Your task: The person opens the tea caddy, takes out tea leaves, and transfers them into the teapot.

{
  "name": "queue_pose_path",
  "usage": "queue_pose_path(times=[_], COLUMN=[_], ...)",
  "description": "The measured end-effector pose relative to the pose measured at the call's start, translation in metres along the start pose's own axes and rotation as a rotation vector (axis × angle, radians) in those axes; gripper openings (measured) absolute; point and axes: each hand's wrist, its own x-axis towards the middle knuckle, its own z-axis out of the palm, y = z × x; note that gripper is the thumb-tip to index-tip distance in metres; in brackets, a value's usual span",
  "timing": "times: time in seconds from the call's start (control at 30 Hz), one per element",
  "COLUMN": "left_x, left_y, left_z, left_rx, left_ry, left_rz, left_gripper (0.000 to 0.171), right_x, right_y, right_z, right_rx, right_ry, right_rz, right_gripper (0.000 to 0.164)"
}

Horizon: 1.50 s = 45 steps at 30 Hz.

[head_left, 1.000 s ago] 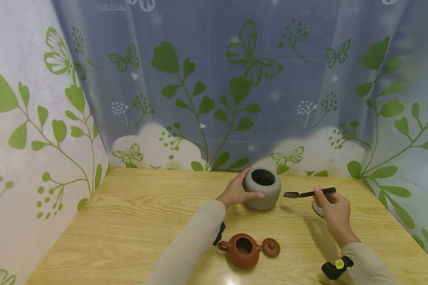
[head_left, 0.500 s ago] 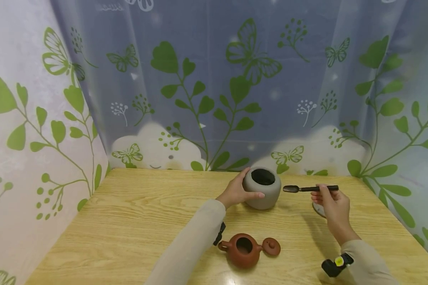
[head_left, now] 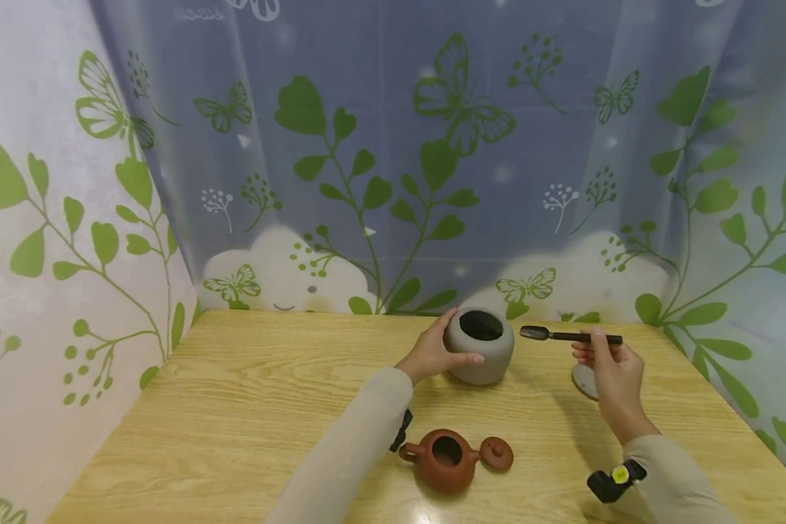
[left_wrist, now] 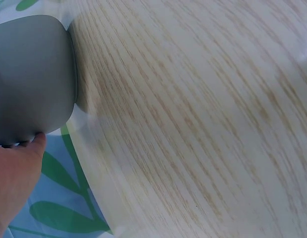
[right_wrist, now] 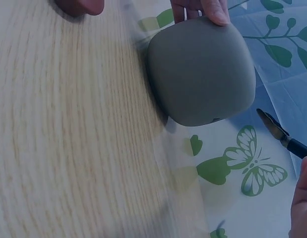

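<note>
My left hand grips the near left side of a round grey jar, thumb across its front. The jar's wide mouth faces up and looks dark inside. To the right of it, my right hand pinches a small scoop by its dark handle. The scoop lies nearly level, its bowl pointing left, just short of the jar's rim. In the right wrist view the scoop's bowl shows beside the grey jar, apart from it.
A reddish-brown clay teapot stands uncovered nearer me, its knobbed lid beside its spout. A pale round disc lies partly behind my right hand. Patterned curtains border the wooden table at the back and sides.
My right hand has raised the scoop a little, and its bowl has tipped up so that the scoop is about level. My left hand has stayed on the jar.
</note>
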Motion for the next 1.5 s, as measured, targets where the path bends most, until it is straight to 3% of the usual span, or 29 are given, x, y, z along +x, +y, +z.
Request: queue_pose_path(times=[0.27, 0.4, 0.63, 0.97, 1.33, 1.5], left_x=[-0.001, 0.001, 0.002, 0.002, 0.002, 0.003], left_y=[0.000, -0.001, -0.002, -0.002, -0.002, -0.004], left_z=[0.000, 0.000, 0.000, 0.002, 0.002, 0.003], left_rx=[-0.006, -0.004, -0.005, -0.005, -0.001, 0.001], left_ry=[0.003, 0.004, 0.000, 0.009, 0.009, 0.009], left_rz=[-0.002, 0.001, 0.004, -0.010, -0.005, -0.001], left_gripper=[0.103, 0.103, 0.103, 0.104, 0.104, 0.105], right_x=[0.000, 0.001, 0.004, 0.008, 0.015, 0.016], right_y=[-0.007, -0.011, -0.011, -0.005, 0.006, 0.007], right_z=[0.013, 0.021, 0.035, 0.050, 0.066, 0.071], right_rx=[0.034, 0.024, 0.013, -0.293, -0.467, -0.600], right_ry=[-0.021, -0.071, -0.166, -0.321, -0.339, -0.349], right_rz=[-0.019, -0.061, -0.049, -0.109, -0.182, -0.270], right_gripper=[0.019, 0.022, 0.030, 0.041, 0.036, 0.031])
